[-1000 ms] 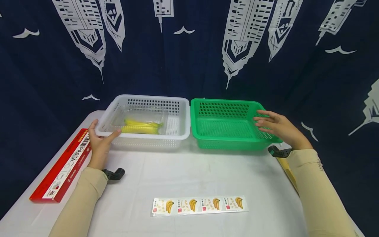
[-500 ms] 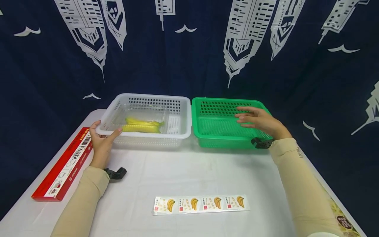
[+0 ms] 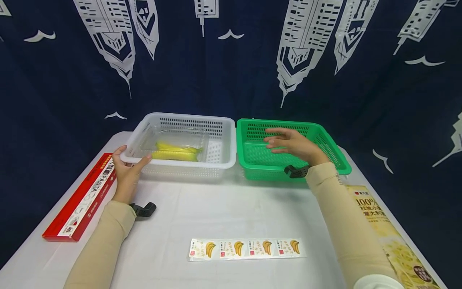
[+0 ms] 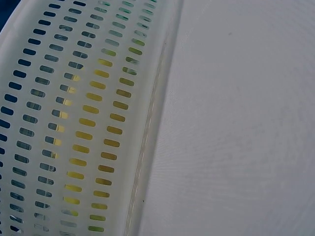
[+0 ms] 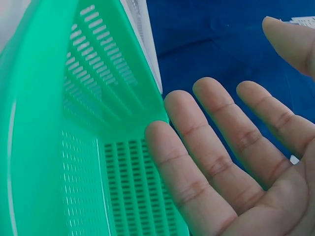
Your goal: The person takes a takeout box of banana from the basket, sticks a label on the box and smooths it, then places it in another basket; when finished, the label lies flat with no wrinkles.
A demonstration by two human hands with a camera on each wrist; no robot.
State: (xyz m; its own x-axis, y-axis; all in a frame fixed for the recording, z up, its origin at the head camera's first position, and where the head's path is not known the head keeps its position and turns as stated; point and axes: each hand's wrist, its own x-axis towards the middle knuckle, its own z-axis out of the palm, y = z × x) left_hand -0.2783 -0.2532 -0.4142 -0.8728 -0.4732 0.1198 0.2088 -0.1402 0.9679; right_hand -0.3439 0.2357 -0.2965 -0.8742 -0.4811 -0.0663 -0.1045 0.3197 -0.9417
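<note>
The left hand gripped the corner of the white basket — level pressure seemed best — the clear box lying inside! Over the green basket hung the right hand, empty, fingers loosely extended; clearing it called for height.

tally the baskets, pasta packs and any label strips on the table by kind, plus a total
Baskets: 2 (white basket, green basket)
Pasta packs: 2 (red box, yellow pack)
Label strips: 1 (banana strip)
Total: 5

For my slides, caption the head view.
Left hand grips a white basket, right hand hovers over a green basket, banana-print strip in front.
</note>
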